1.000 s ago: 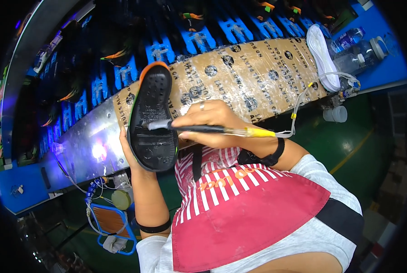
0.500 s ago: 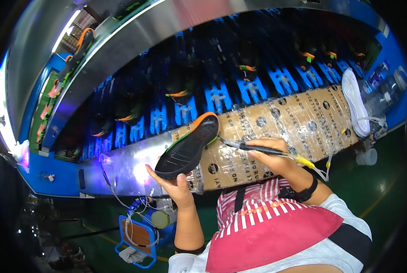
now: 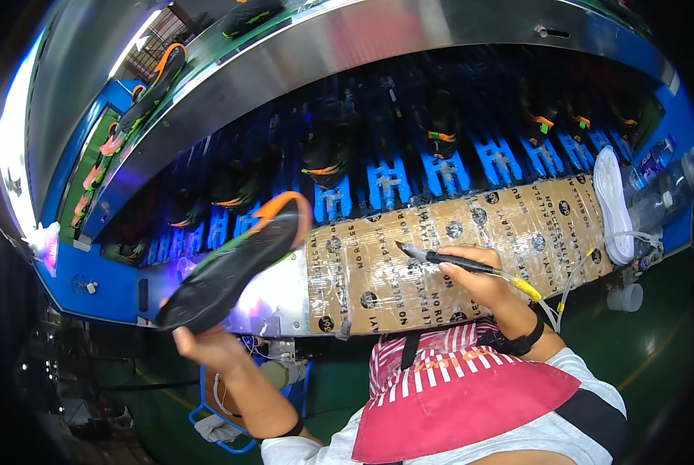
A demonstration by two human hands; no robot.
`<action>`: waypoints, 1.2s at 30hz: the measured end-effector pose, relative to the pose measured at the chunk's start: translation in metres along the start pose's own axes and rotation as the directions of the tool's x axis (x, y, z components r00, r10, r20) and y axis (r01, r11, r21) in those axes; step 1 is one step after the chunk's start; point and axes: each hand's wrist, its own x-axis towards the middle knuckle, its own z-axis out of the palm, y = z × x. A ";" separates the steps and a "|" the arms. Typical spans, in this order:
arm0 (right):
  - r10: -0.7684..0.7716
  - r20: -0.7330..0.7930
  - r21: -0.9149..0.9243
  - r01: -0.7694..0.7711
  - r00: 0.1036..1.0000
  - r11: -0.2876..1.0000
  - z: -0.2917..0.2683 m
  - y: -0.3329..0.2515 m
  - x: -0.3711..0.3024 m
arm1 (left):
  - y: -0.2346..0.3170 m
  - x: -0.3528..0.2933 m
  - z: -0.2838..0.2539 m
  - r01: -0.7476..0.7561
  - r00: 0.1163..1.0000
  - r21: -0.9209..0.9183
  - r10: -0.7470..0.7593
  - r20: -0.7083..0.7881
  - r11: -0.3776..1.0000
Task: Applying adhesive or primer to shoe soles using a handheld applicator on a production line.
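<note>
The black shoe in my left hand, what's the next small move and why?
Probably ease the black shoe forward onto a free blue holder. The left hand grips its heel with the toe already over the belt, while the right hand rests the pen tool on the cardboard.

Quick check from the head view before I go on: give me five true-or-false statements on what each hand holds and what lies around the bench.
1. The left hand holds a black shoe with an orange heel rim. True.
2. The right hand holds a pair of scissors. False: it holds a pen-like tool with a yellow end and a thin tube trailing from it.
3. The tool's tip touches the shoe. False: tool and shoe are apart, the tip over the taped cardboard covering the bench.
4. A white sole lies at the right end of the cardboard. True.
5. The blue racks behind the bench are empty. False: dark shoes sit on them.
</note>
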 end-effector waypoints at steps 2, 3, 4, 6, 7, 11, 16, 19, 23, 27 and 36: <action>-0.021 0.005 -0.008 0.021 1.000 1.000 0.004 0.000 0.004 | 0.033 0.024 -0.010 -0.171 0.981 -0.038 0.167 -0.098 0.985; -0.027 0.004 -0.023 0.027 1.000 0.999 0.006 0.000 0.005 | 0.051 0.036 -0.015 -0.260 0.960 -0.016 0.257 -0.114 0.965; -0.029 0.006 -0.009 0.029 1.000 1.000 0.007 -0.001 0.006 | 0.066 0.048 -0.019 -0.346 0.930 0.006 0.344 -0.126 0.938; -0.018 0.007 -0.005 0.018 1.000 1.000 0.009 -0.003 0.007 | 0.090 0.075 -0.023 -0.534 0.835 0.023 0.531 -0.141 0.845; -0.011 0.015 0.011 0.011 1.000 1.000 0.010 -0.004 0.007 | 0.099 0.089 -0.023 -0.559 0.817 0.016 0.554 -0.162 0.829; -0.007 0.025 0.020 0.007 1.000 1.000 0.010 -0.008 0.006 | 0.108 0.164 -0.004 -0.524 0.834 0.021 0.518 -0.188 0.851; 0.032 0.000 -0.060 -0.032 0.999 0.998 0.011 -0.008 0.005 | 0.063 0.256 0.039 -0.370 0.924 -0.227 0.383 0.015 0.901; 0.048 -0.010 0.007 -0.048 0.999 0.999 0.009 -0.008 0.006 | 0.029 0.287 0.057 -0.189 0.975 -0.340 0.217 0.048 0.921; 0.186 -0.001 0.021 -0.186 0.983 0.982 0.007 -0.010 0.011 | 0.010 0.300 0.074 -0.040 0.999 0.063 0.039 0.022 0.997; 0.109 -0.001 -0.012 -0.109 0.994 0.994 0.012 -0.009 0.017 | 0.014 0.309 0.087 -0.132 0.991 0.339 0.133 0.021 0.931; 0.143 -0.010 -0.055 -0.144 0.990 0.988 0.019 -0.002 0.033 | -0.016 0.340 0.087 -0.324 0.943 0.525 0.314 0.110 0.787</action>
